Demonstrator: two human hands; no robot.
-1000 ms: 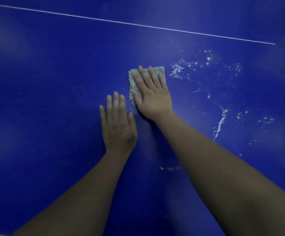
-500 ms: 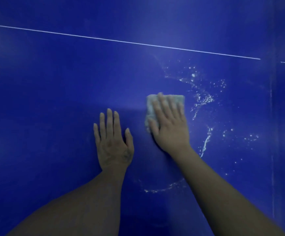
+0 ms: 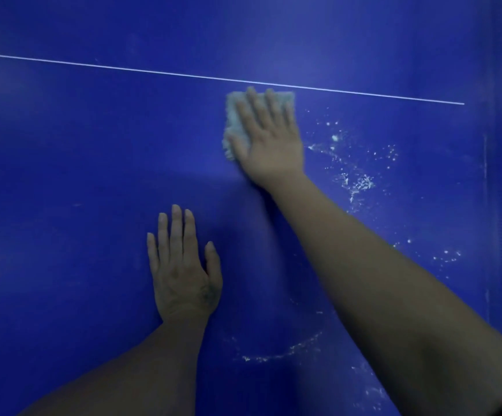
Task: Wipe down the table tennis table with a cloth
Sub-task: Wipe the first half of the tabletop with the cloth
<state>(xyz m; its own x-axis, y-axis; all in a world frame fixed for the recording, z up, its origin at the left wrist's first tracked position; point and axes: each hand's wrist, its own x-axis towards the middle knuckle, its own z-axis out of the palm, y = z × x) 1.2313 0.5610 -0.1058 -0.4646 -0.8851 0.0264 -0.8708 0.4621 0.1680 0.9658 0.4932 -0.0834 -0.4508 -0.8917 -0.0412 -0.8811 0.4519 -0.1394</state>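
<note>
Cloth (image 3: 234, 124): under flat right hand (image 3: 269, 139), showing at its 10 o'clock. Left hand (image 3: 183, 274): flat, released, on table (image 3: 63, 175).

cloth (image 3: 232, 121) under right hand (image 3: 269, 139), just below line (image 3: 153, 72) | left hand (image 3: 183, 274) flat on table (image 3: 63, 175)

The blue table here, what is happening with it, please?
A person wipes the blue table tennis table with a pale cloth. The right hand presses flat on the cloth, just below the white line. The left hand rests flat on the table, nearer the person. White specks lie to the right of the cloth, and a curved streak shows near the forearms, so cleaning is not finished.
</note>
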